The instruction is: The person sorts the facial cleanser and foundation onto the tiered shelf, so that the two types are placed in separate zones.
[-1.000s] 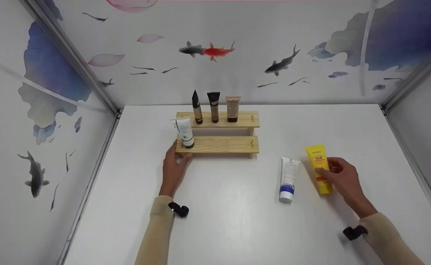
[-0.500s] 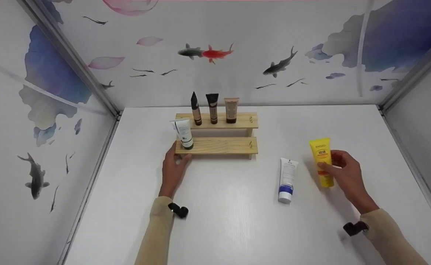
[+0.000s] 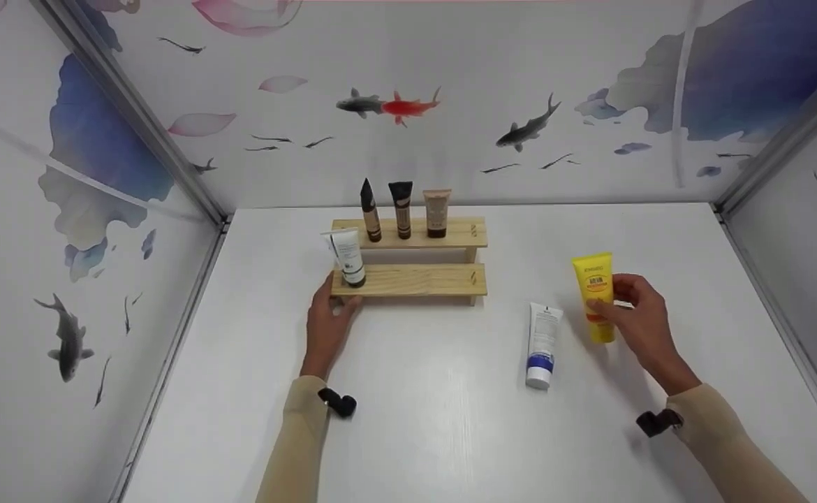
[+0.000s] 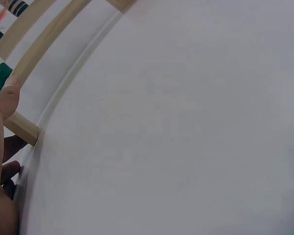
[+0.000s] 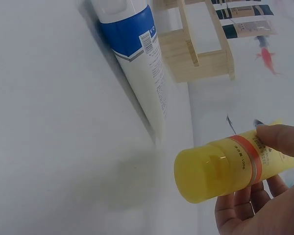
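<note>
A yellow squeeze tube (image 3: pixel 595 297) is pinched between the thumb and fingers of my right hand (image 3: pixel 642 321); in the right wrist view its yellow cap (image 5: pixel 201 174) points away from the hand, off the table. At the left end of a two-tier wooden rack (image 3: pixel 422 281), my left hand (image 3: pixel 326 328) grips the lower shelf, its thumb on the front edge near a green cap (image 4: pixel 0 77) in the left wrist view. Above that hand a white tube (image 3: pixel 348 257) stands cap-down on the lower shelf. Left of the yellow tube lies a white tube with a blue band (image 3: pixel 542 346).
On the upper shelf stand a slim dark pointed tube (image 3: pixel 371 213), a black-topped tube (image 3: pixel 401 211) and a beige tube (image 3: pixel 436 213). Printed wall panels (image 3: pixel 464 63) enclose the white table (image 3: pixel 436 419) at the back and both sides.
My right hand has raised the yellow tube and carried it away from me, first slightly right, then back left. The left hand keeps its grip on the rack.
</note>
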Demonstrator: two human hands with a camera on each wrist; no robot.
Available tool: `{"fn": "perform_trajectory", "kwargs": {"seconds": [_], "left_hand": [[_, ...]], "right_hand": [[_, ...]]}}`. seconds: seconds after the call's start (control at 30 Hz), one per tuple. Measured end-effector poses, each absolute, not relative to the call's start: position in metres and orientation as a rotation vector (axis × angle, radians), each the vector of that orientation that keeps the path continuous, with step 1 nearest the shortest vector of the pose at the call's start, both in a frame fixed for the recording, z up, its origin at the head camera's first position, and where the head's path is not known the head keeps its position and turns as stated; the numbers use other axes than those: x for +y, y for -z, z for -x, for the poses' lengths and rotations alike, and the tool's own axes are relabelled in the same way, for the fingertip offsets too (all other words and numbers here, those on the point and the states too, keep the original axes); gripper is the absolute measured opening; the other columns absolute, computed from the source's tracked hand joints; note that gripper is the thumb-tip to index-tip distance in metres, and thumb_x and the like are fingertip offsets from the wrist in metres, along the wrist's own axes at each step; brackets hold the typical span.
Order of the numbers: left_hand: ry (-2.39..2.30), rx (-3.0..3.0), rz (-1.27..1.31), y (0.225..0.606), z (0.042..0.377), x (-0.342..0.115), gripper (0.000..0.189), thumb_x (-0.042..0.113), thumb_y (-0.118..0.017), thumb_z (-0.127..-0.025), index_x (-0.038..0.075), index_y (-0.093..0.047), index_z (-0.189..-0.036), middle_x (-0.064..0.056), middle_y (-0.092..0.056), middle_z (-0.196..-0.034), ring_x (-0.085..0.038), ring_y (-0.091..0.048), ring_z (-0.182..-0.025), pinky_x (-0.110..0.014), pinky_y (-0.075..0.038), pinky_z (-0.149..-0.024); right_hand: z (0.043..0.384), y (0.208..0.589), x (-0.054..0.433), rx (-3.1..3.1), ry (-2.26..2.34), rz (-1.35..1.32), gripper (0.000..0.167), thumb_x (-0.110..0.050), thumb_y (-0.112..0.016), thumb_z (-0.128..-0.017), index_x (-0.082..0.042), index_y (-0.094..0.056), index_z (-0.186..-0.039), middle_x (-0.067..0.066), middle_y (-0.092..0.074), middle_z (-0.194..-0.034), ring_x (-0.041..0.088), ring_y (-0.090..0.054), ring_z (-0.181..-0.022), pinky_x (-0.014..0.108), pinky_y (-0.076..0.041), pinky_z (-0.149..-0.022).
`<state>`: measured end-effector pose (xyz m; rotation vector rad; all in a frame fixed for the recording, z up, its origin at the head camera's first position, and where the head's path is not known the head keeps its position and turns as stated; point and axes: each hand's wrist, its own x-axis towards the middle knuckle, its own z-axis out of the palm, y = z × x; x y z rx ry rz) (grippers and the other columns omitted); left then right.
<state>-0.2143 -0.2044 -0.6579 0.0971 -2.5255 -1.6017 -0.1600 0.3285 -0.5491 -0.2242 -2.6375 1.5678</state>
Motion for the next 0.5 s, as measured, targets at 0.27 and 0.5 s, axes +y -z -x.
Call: {"fn": "perform_trajectory", "kwargs": {"seconds": [0.27,0.5], "left_hand": [[1.613,-2.514,-0.090,0.657,0.212,-0.204,0.091,0.053,-0.073,-0.105,0.018,-0.029,-0.176,-0.008,-0.039,-0.175,-0.026,-0.045,-0.154,-0.050,-0.033,-0.129],[1.640,-2.496,-0.083,0.656,0.213,-0.204,0.092,0.057,-0.072,-0.104,0.018,-0.030,-0.176,-0.009,-0.040,-0.175,-0.027,-0.047,-0.151,-0.051,-0.035,-0.128]], "right_hand": [[0.170,0.543,0.317,-2.602,-1.583,0.140,0.061,-0.030,-0.079,-0.106,0.002,-0.051,-0.150,0.022,-0.060,-0.144,0.029,-0.057,-0.127,0.007,-0.052,-0.092],[0.181,0.536,0.305,-2.608,-1.599,0.125,0.062,-0.029,-0.080,-0.105,0.001,-0.050,-0.150,0.019,-0.059,-0.145,0.030,-0.057,-0.131,0.011,-0.051,-0.100]]}}
